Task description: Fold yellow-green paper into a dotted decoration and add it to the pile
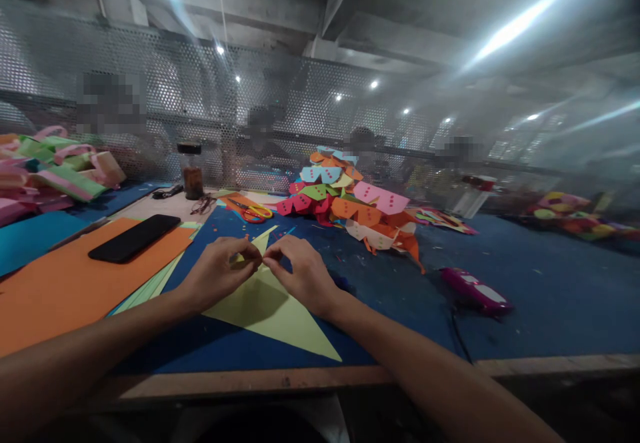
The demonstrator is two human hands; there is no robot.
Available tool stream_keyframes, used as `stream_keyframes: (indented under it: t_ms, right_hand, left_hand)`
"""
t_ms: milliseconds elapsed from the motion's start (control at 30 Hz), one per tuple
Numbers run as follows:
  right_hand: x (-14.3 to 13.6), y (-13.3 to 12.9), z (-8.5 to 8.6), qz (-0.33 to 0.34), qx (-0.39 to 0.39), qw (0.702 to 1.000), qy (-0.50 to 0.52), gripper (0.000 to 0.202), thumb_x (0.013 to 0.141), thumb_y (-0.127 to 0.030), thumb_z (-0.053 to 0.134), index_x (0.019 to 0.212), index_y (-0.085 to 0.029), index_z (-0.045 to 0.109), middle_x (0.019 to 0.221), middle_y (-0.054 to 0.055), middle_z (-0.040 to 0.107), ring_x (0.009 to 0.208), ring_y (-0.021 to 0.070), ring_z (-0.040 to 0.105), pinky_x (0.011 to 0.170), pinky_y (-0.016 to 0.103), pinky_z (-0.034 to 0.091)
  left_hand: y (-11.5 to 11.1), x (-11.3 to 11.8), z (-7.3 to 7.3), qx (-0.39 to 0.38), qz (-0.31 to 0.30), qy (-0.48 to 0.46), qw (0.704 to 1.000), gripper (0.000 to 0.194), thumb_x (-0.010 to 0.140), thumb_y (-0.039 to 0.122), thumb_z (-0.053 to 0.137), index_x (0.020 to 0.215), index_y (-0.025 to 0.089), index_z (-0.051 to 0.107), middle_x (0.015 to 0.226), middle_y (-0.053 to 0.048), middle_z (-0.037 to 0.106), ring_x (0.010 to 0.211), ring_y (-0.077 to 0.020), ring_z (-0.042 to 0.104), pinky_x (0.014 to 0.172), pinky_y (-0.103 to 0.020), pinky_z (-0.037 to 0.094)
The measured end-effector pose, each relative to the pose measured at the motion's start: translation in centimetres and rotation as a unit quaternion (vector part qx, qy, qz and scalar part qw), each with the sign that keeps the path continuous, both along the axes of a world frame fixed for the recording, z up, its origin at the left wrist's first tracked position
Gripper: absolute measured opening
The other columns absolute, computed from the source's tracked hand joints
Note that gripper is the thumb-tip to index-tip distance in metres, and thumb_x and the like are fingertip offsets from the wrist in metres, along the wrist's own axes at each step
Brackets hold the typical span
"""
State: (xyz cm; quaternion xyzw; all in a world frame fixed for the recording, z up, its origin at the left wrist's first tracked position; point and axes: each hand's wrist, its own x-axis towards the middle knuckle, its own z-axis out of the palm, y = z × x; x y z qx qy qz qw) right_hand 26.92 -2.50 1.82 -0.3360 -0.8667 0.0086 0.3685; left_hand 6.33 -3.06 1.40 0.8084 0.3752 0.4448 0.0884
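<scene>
My left hand [217, 275] and my right hand [304, 277] meet fingertip to fingertip over a pale yellow sheet of paper [280, 326]. Thumb and forefinger are pinched together on each hand. Whatever sits between the fingertips is too small or hidden to make out. The yellow sheet lies on the blue table top, with a long pointed corner towards the front edge and a narrow tip showing behind my hands. Shadows of both hands fall across it.
Orange sheets [60, 289] with a black phone [135, 238] lie left. Behind are yellow-handled scissors [253, 211], a lidded jar [191, 173] and a pile of cut, folded coloured paper [355, 206]. A purple device with a cord [475, 291] lies right. A perforated screen stands beyond.
</scene>
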Motion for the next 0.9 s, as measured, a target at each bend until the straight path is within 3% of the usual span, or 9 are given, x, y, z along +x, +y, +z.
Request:
stream_keyframes:
  t_ms: [400,900]
  right_hand:
    - [-0.25,-0.14,0.27,0.007,-0.038,0.999,0.014,0.008,0.092,-0.017,0.068,0.087,-0.020,0.062,0.088,0.001,0.068,0.085,0.0179,0.061,0.078,0.031,0.038]
    - [-0.04,0.34,-0.05,0.001,-0.088,0.996,0.032,0.009,0.099,-0.024,0.063,0.091,-0.019,0.064,0.091,0.002,0.070,0.084,0.0165,0.061,0.077,0.029,0.039]
  left_hand:
    - [0.15,-0.08,-0.27,0.015,-0.008,0.014,1.000,0.009,0.086,0.023,0.061,0.082,0.023,0.070,0.078,0.000,0.077,0.078,-0.0182,0.070,0.074,-0.029,0.049]
    - [0.49,-0.11,-0.67,0.010,-0.007,0.008,1.000,0.011,0.089,0.025,0.062,0.082,0.022,0.070,0.077,0.001,0.075,0.077,-0.0169,0.068,0.072,-0.027,0.046]
